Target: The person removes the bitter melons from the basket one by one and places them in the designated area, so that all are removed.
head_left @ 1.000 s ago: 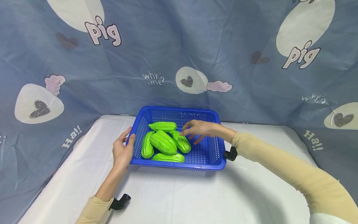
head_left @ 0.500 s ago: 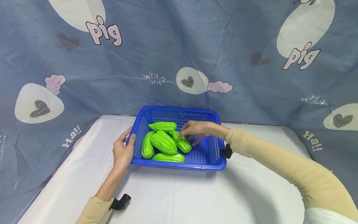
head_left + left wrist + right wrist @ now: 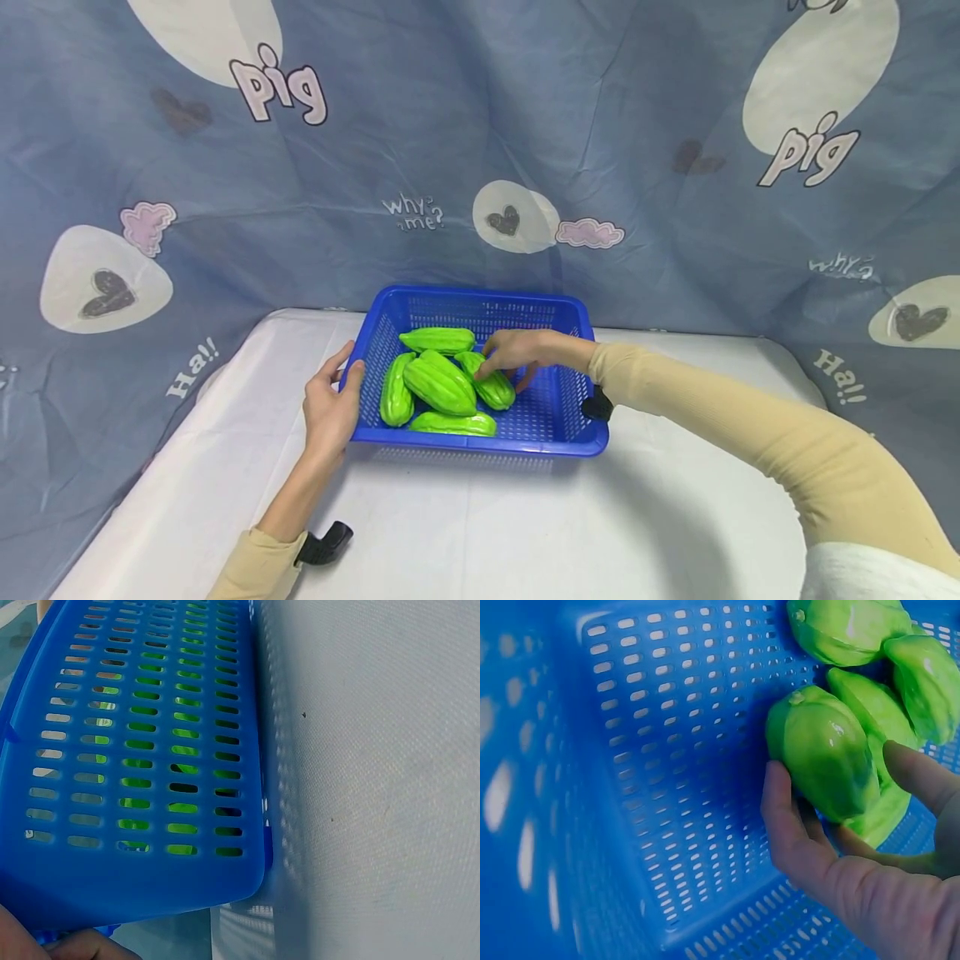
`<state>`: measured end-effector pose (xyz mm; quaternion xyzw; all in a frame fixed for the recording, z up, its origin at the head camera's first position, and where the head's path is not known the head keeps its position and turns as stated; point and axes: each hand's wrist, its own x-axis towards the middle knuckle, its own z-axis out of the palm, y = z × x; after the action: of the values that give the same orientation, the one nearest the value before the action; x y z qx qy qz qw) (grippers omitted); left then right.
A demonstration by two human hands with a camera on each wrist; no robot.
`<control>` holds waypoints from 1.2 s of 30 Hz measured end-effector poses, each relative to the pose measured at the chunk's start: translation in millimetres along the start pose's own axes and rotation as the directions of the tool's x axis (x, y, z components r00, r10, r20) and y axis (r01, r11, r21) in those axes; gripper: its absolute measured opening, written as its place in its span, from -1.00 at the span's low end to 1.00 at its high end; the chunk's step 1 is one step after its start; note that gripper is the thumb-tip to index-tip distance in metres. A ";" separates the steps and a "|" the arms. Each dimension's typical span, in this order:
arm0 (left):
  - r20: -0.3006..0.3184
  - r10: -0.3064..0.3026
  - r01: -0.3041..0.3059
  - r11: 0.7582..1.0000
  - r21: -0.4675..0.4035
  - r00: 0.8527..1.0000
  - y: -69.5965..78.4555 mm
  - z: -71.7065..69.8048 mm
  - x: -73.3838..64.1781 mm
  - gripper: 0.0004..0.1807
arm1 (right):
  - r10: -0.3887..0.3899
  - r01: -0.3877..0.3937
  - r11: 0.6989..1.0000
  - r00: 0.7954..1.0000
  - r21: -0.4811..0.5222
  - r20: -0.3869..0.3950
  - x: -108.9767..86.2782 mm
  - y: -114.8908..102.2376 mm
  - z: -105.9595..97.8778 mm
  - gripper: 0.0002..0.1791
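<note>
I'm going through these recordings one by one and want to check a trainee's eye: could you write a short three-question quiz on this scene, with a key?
1. Count: how many green produce pieces show in the head view?
2. True or false: the left hand holds the blue basket by its rim.
3. Choose, going by the head view: which piece are the fingers of the right hand at?
A: the one at the back
B: the rightmost piece
C: the one nearest the left wall

Key: 1. Five; 2. True; 3. B
</note>
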<state>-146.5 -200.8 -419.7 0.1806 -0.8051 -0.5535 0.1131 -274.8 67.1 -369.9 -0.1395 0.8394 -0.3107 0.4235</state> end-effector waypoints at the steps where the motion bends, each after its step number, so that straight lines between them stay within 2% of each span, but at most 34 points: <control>1: 0.000 -0.001 0.001 1.000 0.002 1.000 -0.1 0.1 -0.1 -0.45 | -0.002 0.001 1.000 1.000 -0.009 -0.004 1.1 0.0 0.6 -0.12; 12: 0.003 0.005 -0.005 1.000 -0.012 1.000 0.4 0.8 -1.4 -0.45 | -0.014 0.014 1.000 1.000 -0.007 -0.027 3.4 0.9 6.1 -0.13; 22: -0.010 0.009 -0.009 1.000 0.022 1.000 0.7 0.4 -1.6 -0.46 | -0.058 0.054 0.997 0.996 -0.056 -0.066 -12.7 -7.1 -2.2 -0.11; 31: 0.001 0.018 -0.018 1.000 0.006 1.000 -1.2 -0.2 -0.4 -0.46 | -0.115 0.115 0.993 0.993 0.013 -0.007 -23.7 -1.6 -6.0 -0.14; 36: 0.004 0.009 -0.009 1.000 0.009 1.000 -1.0 -0.6 0.2 -0.46 | -0.139 0.138 0.987 0.990 0.083 0.003 -32.4 0.4 -8.9 -0.15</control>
<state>-146.3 -201.8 -420.3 0.1763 -0.8086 -0.5497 0.1134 -262.4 87.1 -345.9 -0.1815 0.8122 -0.3731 0.4101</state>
